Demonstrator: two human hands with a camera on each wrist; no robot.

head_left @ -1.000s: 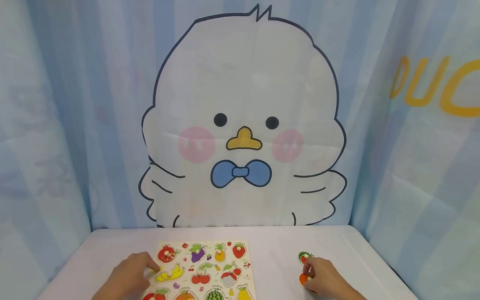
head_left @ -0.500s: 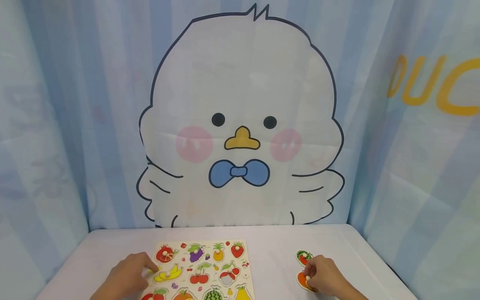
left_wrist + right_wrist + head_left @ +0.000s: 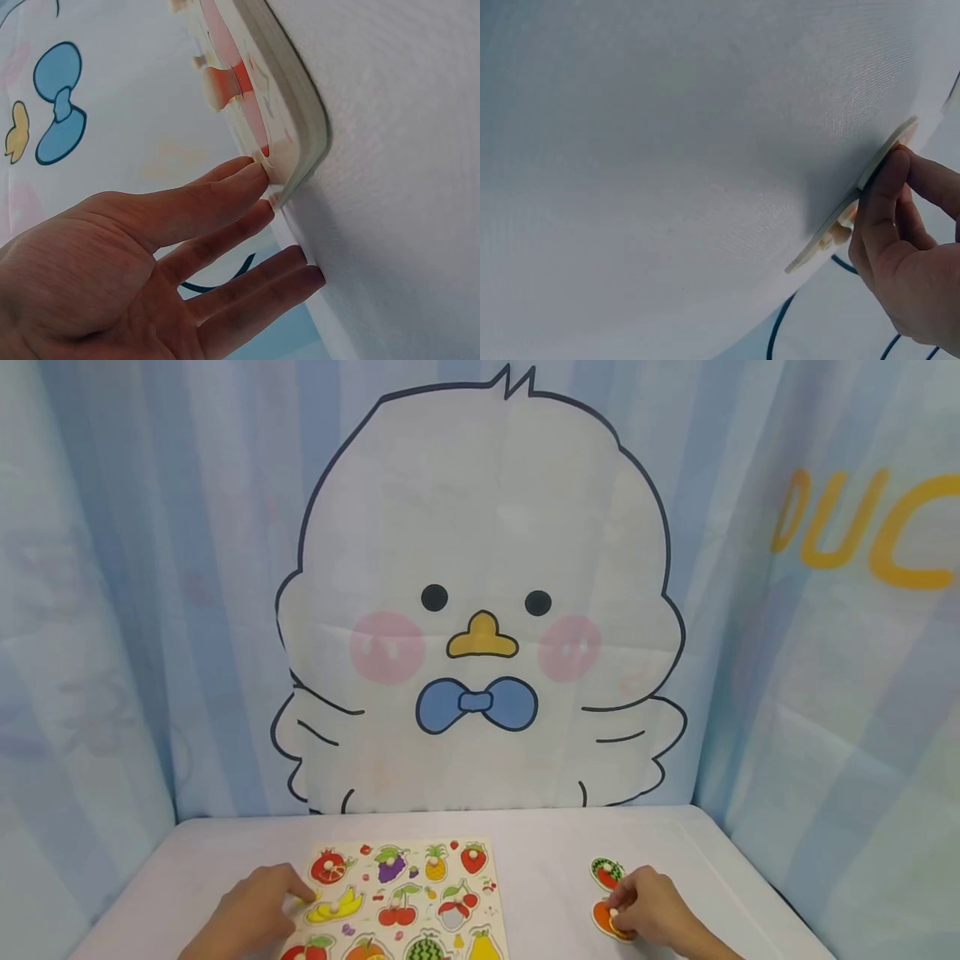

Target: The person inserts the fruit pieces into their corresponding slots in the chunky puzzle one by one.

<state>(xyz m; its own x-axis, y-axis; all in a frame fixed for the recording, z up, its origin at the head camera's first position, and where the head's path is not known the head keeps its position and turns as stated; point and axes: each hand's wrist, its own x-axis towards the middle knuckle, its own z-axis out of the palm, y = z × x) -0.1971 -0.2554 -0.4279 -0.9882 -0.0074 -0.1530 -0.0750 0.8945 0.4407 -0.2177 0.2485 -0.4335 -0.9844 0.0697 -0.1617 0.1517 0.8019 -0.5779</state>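
Note:
In the head view a fruit puzzle board (image 3: 410, 883) lies flat at the table's left front. My left hand (image 3: 251, 910) touches its left edge beside the bananas. In the left wrist view that hand (image 3: 142, 262) has thumb and index tips against the board's corner (image 3: 300, 142), the other fingers fairly straight on the table. On the right, my right hand (image 3: 655, 908) pinches an orange puzzle piece (image 3: 604, 920) lying on the table, its knob at the fingertips. A watermelon puzzle piece (image 3: 606, 872) lies just beyond, almost touching it. The right fingers (image 3: 881, 202) partly hide the orange piece.
The white table (image 3: 547, 877) runs between the board and the loose pieces. Behind it hangs a curtain (image 3: 480, 560) with a large cartoon duck. Side curtains (image 3: 862, 710) stand at both edges.
My right hand has shifted slightly right against the orange piece, so more of that piece shows. The left hand stays at the board's edge. The whole view has drifted slightly.

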